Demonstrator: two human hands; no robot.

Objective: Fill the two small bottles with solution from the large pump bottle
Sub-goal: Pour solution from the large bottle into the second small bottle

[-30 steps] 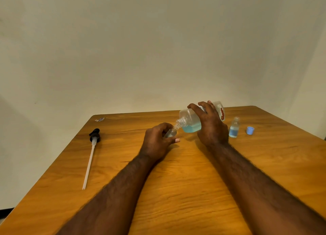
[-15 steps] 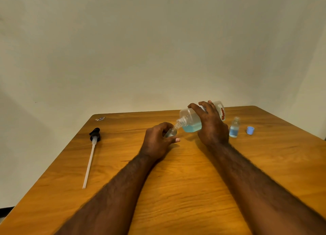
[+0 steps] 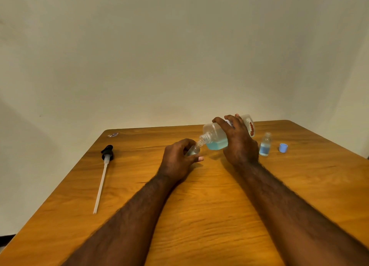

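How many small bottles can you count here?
2. The first bottle sits in the left hand, at the mouth of the large bottle; the other bottle stands right of the right hand.

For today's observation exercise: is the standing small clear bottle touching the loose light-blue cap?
Apart. The head view shows a plain gap between the small clear bottle and the light-blue cap.

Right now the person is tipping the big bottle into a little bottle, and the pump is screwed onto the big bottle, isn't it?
Not quite. The pump is off the big bottle: the head view shows it lying on the table, off to the left. The rest is right: the right hand tips the big bottle's open neck to the little bottle that the left hand holds.
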